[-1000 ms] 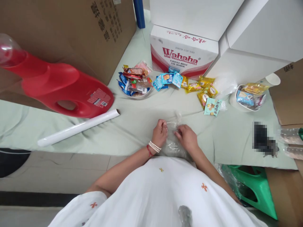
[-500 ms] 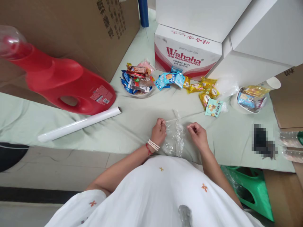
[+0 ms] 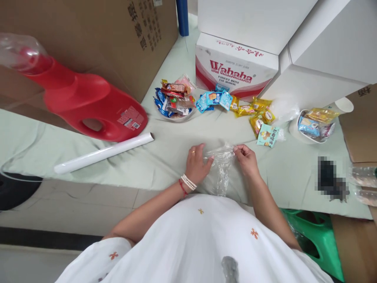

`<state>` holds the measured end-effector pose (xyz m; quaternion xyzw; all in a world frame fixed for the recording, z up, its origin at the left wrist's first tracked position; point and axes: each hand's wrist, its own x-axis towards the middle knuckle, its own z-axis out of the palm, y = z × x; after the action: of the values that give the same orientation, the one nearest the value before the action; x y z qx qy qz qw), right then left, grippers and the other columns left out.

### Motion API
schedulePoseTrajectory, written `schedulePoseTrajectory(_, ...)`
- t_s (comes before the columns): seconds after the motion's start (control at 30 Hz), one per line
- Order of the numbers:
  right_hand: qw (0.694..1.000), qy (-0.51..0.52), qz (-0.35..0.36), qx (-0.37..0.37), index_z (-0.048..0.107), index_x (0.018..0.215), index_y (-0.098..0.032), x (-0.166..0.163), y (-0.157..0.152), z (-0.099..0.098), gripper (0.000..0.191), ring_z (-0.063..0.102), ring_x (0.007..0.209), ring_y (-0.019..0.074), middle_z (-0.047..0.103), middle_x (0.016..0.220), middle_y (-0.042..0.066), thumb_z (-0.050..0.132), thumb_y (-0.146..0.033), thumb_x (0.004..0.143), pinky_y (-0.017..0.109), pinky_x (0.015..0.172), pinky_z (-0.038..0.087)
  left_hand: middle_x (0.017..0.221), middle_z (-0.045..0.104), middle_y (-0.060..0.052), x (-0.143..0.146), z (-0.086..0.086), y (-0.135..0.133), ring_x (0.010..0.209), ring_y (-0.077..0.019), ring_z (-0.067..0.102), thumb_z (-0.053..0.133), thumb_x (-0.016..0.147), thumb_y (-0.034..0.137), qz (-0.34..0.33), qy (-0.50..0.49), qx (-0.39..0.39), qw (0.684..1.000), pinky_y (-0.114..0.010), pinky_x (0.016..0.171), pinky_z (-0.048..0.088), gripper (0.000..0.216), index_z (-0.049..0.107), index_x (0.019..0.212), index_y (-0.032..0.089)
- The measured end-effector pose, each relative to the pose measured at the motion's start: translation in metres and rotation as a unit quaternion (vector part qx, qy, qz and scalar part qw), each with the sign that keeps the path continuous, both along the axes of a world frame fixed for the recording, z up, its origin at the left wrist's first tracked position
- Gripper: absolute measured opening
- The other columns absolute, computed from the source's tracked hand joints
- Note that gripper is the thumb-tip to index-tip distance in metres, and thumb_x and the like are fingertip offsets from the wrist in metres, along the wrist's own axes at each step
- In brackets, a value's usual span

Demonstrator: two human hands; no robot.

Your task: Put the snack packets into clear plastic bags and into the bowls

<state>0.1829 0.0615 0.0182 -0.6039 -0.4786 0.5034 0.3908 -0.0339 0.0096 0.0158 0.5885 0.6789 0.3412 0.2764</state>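
Note:
A thin clear plastic bag point(image 3: 223, 169) hangs crumpled between my hands, just above the cloth near my body. My right hand point(image 3: 246, 159) pinches its upper right edge between thumb and fingers. At the bag's left side, my left hand point(image 3: 198, 163) is open, thumb and fingers apart, close to the plastic; whether it touches the film is hard to see. Beyond them lie blue snack packets point(image 3: 214, 100), yellow-wrapped snacks point(image 3: 253, 110) and a mint-green packet point(image 3: 267, 135).
A bowl of mixed wrapped snacks point(image 3: 173, 100) and a white bowl of packets point(image 3: 294, 131) stand farther back. To the left are a red detergent bottle point(image 3: 97, 104) and a white tube point(image 3: 104, 153). A Wahaha carton point(image 3: 235, 68) stands behind; a green stool point(image 3: 324, 239) is below right.
My left hand has let go of the bag's left edge and spread its fingers. My right hand, apart from the bag before, now grips its upper right edge.

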Motion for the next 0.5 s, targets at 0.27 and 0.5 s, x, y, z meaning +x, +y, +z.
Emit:
schedulePoseTrajectory(0.27,0.996,0.064,0.046,-0.040,0.067,0.088,-0.020,-0.002,-0.006,0.003,0.038,0.035,0.054,0.0095,0.052,0.066,-0.004,0.075,-0.057,0.079,0.024,0.051,0.026,0.066,0.060,0.000,0.013,-0.003,0.034,0.072,-0.0186,0.058,0.050,0.095,0.042,-0.064,-0.130,-0.047,0.988,-0.031,0.075,0.046,0.029,0.066,0.083,0.020)
schedulePoseTrajectory(0.5,0.994,-0.050,-0.019,0.093,0.067,0.114,-0.025,0.011,-0.012,0.009,0.045,0.041,0.064,0.0098,0.059,0.102,0.001,0.080,-0.049,0.078,0.025,0.060,0.040,0.052,0.039,0.006,0.019,-0.008,0.024,0.054,-0.0136,0.044,0.035,0.102,0.059,-0.058,-0.222,-0.053,0.972,-0.026,0.058,0.038,0.054,0.068,0.088,0.018)
